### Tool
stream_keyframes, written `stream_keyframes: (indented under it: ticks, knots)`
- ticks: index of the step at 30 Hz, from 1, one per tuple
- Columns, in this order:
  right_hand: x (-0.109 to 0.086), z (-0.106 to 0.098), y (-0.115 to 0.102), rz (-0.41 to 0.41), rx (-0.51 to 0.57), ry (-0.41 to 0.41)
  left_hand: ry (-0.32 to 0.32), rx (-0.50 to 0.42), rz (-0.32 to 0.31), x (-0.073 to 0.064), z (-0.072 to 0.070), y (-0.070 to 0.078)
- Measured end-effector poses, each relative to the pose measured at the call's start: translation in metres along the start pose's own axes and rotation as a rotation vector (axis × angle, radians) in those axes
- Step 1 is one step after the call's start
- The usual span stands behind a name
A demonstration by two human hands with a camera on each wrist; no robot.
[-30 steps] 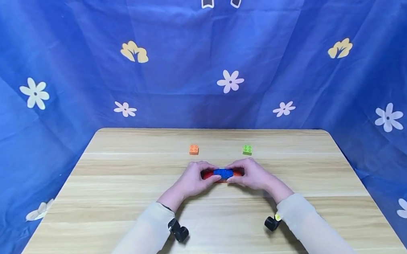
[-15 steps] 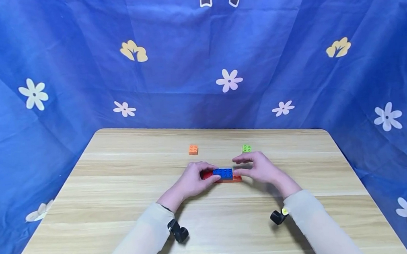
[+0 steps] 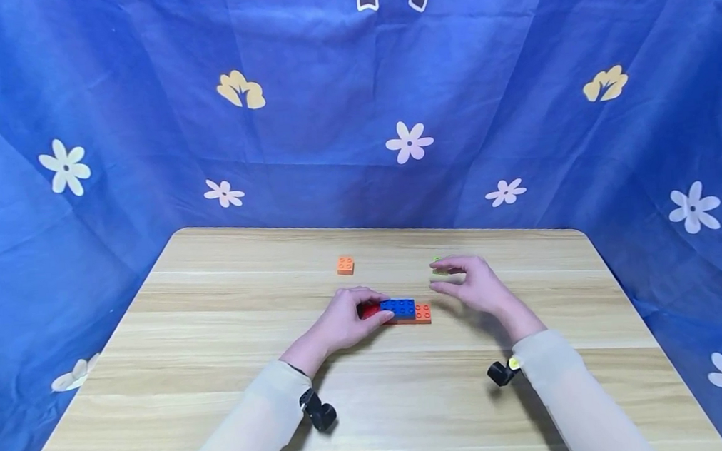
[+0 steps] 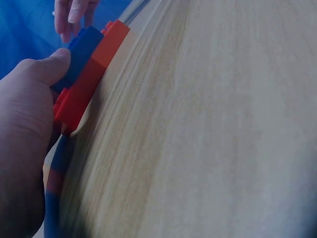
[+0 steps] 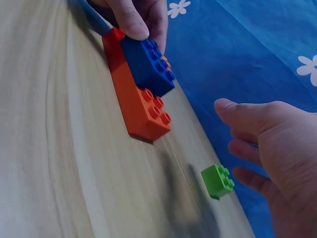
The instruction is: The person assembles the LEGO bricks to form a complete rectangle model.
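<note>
A blue brick sits on top of a red brick and an orange brick, bridging the two end to end on the table. My left hand pinches this stack at its left part, thumb against the blue brick's near side. Off to the right, my right hand is in the air with thumb and fingers apart and nothing between them. It is nearest to a small green brick, which it partly hides in the head view. In the right wrist view the fingers and green brick are apart.
A small orange brick lies behind the stack, left of the green one. The wooden table ends at the back against a blue flowered cloth. Each wrist carries a small black camera.
My right hand has let go of the stack's right end and moved right and back toward the green brick. My left hand keeps its hold in the same place.
</note>
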State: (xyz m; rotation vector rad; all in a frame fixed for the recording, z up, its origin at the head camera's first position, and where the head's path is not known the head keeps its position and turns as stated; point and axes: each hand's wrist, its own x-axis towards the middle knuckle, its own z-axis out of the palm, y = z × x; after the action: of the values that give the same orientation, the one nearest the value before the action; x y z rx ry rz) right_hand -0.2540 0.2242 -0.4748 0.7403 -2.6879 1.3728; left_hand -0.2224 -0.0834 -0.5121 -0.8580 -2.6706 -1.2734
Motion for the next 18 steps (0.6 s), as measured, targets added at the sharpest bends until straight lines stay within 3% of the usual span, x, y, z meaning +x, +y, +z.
stream_keyframes:
  ticks: [8,18]
  knots:
    - [0.006,-0.007,0.015,-0.006,-0.003,0.063,-0.008,0.001,-0.016,0.0,0.0,0.001]
    - [0.01,-0.007,0.031,0.059,-0.082,0.068,-0.003,0.004,-0.037,-0.002,0.0,0.002]
